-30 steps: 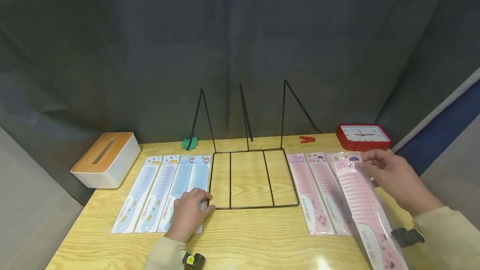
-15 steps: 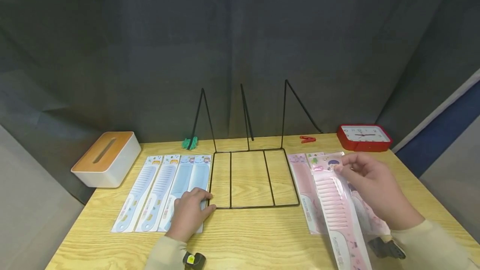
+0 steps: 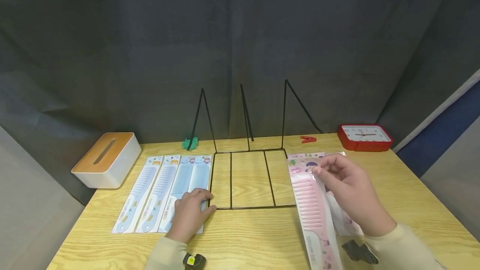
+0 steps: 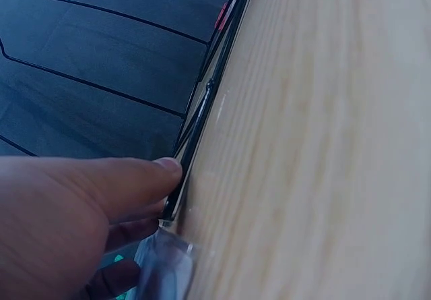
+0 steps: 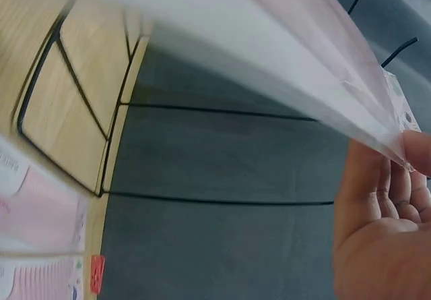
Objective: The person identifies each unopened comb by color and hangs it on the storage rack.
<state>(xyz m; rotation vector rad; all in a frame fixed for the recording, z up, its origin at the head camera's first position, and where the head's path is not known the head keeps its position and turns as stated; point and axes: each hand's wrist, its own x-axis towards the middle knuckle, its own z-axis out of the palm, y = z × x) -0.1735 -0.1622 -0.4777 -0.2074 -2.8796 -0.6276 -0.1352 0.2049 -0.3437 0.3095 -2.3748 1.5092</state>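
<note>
Comb pack, pink (image 3: 313, 213), held in the air at the right of the stand, over the inner end of the pink row; upper edge pinched between thumb and fingertips of the right hand (image 3: 346, 186), lower end running out past the bottom of the head view. A second ago it hung slantwise over the row's outer end; now carried left, standing straighter, its left edge masking the near right corner of the black wire stand (image 3: 231, 178). Whether pack and wire touch, cannot tell. Left hand (image 3: 190, 211) unmoved over that interval, thumb and fingers closed about the stand's near left corner, thumb on the front bar in the left wrist view. Under the held pack, pink packs lying flat (image 3: 343, 218), partly hidden. Left of the stand, four blue packs (image 3: 150, 195) side by side, the innermost partly covered by the left hand. Edges: table (image 3: 247, 241) ends at a dark cloth behind; its right side slants away beyond the right forearm. Room: bare wood in front of the stand, between left hand and held pack, and more from the right hand out to the right edge. Along the back: green clump (image 3: 189, 143), red clip (image 3: 308, 139), red clock (image 3: 364, 138); tissue box (image 3: 112, 157) far left.
</note>
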